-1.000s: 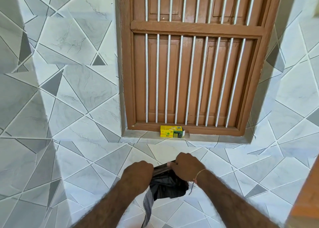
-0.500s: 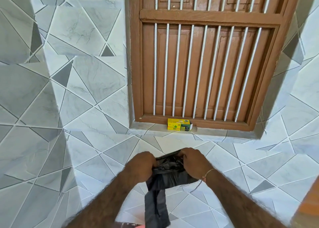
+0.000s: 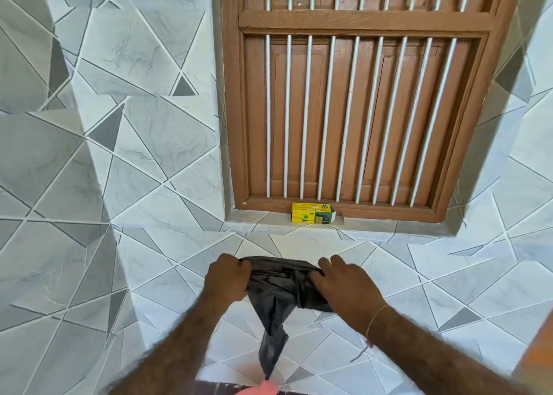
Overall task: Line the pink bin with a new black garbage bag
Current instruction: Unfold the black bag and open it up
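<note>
A black garbage bag (image 3: 276, 287) hangs in front of the tiled wall, its top edge stretched between both hands. My left hand (image 3: 229, 278) grips the bag's left top corner. My right hand (image 3: 344, 287) holds the right side, fingers spread over the plastic. The bag's lower end tapers to a point just above a pink patch, the pink bin (image 3: 263, 388), at the bottom edge of the view; only a sliver of it shows.
A yellow bin-bag box (image 3: 311, 213) lies on the sill of a brown wooden shuttered window (image 3: 353, 110) with white bars. Grey and white tiled wall (image 3: 119, 155) surrounds it. An orange-brown edge (image 3: 538, 343) shows at lower right.
My hands have moved apart, spreading the bag's top wider. The view has tilted down, bringing the pink bin's edge into sight below the bag.
</note>
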`<state>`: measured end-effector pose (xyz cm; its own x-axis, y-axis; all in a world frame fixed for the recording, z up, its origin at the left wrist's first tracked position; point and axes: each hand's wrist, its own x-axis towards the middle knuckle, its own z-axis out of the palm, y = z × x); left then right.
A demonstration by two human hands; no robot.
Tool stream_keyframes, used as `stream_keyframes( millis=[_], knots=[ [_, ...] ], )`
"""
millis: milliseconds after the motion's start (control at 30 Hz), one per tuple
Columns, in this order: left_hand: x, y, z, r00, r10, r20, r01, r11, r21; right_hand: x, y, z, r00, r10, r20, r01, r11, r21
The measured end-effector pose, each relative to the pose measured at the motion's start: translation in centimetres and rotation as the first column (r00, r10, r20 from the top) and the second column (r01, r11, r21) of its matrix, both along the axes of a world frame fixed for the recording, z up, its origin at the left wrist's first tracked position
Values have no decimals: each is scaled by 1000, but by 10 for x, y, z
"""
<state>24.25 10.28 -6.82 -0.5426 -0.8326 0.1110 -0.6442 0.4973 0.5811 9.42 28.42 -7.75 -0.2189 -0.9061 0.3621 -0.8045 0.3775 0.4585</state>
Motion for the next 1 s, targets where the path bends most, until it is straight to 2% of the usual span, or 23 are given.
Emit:
stream_keyframes(
  millis=[33,100,133,200,233,300,367,400,433,467,500,533,567,600,633,667,700,733,800,867,933,967,1000],
  knots=[
    [3,-3,-3,999,-26,48,30,996,-81,-5,3,-1,999,18,-28,-16,998,53],
    [10,-7,-9,957,-108,268,185,941,-283,-15,9,-2,1000,-20,-13,21,994,107],
    [15,-8,-10,906,-187,381,310,904,-293,-20,13,2,995,-90,36,85,989,117],
    [24,-9,-9,766,-352,538,506,846,-166,-36,22,11,942,-265,205,256,964,72],
    [27,-8,-8,730,-380,568,528,842,-115,-47,26,14,893,-331,306,340,940,24],
    [28,-10,-4,759,-289,584,473,861,-188,-57,28,14,789,-371,489,450,892,-50],
    [21,-12,-5,909,-170,381,279,927,-252,-54,22,10,735,-348,581,510,849,-136],
    [17,-11,-6,974,-102,203,141,972,-187,-50,17,7,713,-333,617,527,835,-158],
    [11,-11,-10,999,-36,-14,36,999,-32,-45,14,4,704,-321,634,534,827,-174],
    [6,-10,-10,966,84,-245,-32,977,209,-43,12,0,722,-311,618,521,832,-190],
    [1,-8,-11,899,202,-388,-7,894,448,-42,10,-2,761,-313,568,496,845,-199],
    [-2,-8,-17,860,268,-434,45,807,588,-43,11,-3,798,-326,506,472,861,-190],
    [-4,-8,-23,865,229,-446,86,809,582,-45,12,-4,828,-337,449,447,880,-163],
    [-1,-12,-27,912,79,-403,116,892,437,-49,15,-7,855,-333,399,409,905,-121],
    [3,-17,-29,969,-114,-218,159,966,203,-55,19,-12,882,-315,350,358,931,-66],
    [10,-23,-29,972,-229,48,228,973,39,-62,25,-16,907,-294,302,306,952,7],
    [16,-32,-26,932,-257,255,265,964,1,-67,31,-20,927,-273,258,258,962,91],
    [24,-39,-23,894,-252,371,269,963,6,-71,37,-22,940,-254,228,218,961,173],
    [33,-48,-14,891,-183,415,208,978,-15,-74,43,-21,932,-255,259,170,935,311],
    [29,-54,-5,966,-84,246,87,996,-4,-73,42,-12,893,-282,351,166,931,326],
    [19,-58,4,986,67,-150,-47,990,137,-79,36,0,840,-304,450,220,948,229],
    [11,-59,7,903,225,-367,-104,941,322,-83,32,6,805,-329,493,279,944,173],
    [3,-57,9,788,363,-497,-53,845,532,-85,29,12,759,-348,550,348,931,109]
  ],
)
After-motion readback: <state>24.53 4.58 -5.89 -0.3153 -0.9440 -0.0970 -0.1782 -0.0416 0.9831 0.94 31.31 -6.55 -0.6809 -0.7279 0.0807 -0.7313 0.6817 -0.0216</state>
